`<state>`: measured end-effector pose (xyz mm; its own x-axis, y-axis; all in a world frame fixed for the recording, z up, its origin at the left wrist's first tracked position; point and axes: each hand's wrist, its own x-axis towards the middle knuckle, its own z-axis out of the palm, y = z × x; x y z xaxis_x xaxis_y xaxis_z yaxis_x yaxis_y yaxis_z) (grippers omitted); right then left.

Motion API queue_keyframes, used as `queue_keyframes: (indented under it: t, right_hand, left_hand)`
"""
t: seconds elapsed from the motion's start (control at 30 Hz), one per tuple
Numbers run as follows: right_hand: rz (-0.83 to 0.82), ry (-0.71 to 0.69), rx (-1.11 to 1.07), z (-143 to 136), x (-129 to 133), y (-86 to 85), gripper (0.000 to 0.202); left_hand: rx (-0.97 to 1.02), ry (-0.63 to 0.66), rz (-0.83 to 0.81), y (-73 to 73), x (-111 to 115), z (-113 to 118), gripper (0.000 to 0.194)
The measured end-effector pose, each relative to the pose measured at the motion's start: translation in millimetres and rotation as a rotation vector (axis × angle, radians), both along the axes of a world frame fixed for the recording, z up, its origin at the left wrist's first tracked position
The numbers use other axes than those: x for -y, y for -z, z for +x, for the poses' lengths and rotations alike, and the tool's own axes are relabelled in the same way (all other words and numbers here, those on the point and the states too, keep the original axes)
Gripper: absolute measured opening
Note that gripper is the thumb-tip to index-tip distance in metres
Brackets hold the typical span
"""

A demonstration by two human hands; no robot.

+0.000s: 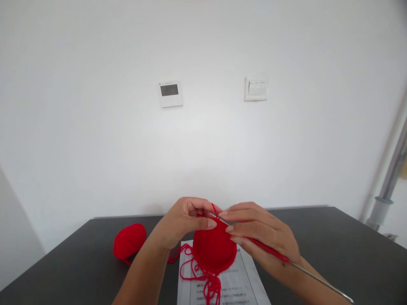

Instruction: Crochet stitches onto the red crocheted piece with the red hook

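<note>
A round red crochet piece [214, 248] hangs between my hands above a printed sheet. My left hand [193, 216] pinches its top edge between thumb and fingers, and a strand of red yarn [214, 208] runs over the index finger. In my right hand [260, 231] is a crochet hook [270, 250] with a red grip and metal ends, its tip at the top edge of the piece, close to the left thumb. Loose yarn [211, 284] dangles in tangled loops below the piece.
On the dark table [104, 237] a ball of red yarn [129, 241] lies to the left. The printed paper [243, 284] rests under the work. Behind is a white wall with a thermostat-like panel [171, 94] and a switch plate [256, 89]. A grey pipe [392, 165] stands at right.
</note>
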<state>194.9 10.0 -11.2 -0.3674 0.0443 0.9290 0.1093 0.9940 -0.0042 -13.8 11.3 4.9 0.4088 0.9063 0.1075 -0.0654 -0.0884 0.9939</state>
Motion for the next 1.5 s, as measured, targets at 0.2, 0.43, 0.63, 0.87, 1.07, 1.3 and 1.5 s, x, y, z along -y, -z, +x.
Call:
queue_keyframes:
  t: [0.2,0.43,0.63,0.87,1.07,1.3,1.5]
  right_hand:
    - [-0.006,0.004,0.044,-2.2,-1.9,1.4,0.014]
    - [-0.141,0.059,-0.001,1.1,-0.4,6.7,0.014]
    - [-0.104,0.120,-0.011,-0.6,-0.9,9.9,0.014]
    - [0.096,0.273,-0.062,-4.0,-4.2,16.3,0.014]
    - [0.118,0.247,-0.070,-5.0,-2.4,17.4,0.016]
    - [0.058,0.170,-0.056,-5.2,4.0,11.6,0.015]
    - [-0.052,0.099,-0.065,-5.9,4.9,7.4,0.013]
  left_hand:
    - [-0.003,-0.015,0.036,-2.1,0.2,2.9,0.018]
    - [-0.035,-0.193,0.196,-2.3,4.7,13.6,0.019]
    - [-0.332,-0.527,0.613,-1.6,10.4,27.1,0.026]
    - [-0.271,-0.445,0.527,-1.6,10.6,29.2,0.027]
    - [0.134,-0.151,0.072,1.5,4.4,23.2,0.028]
    - [0.278,-0.111,-0.081,3.5,0.2,19.4,0.021]
    - [0.263,-0.095,-0.119,6.2,-1.1,20.0,0.026]
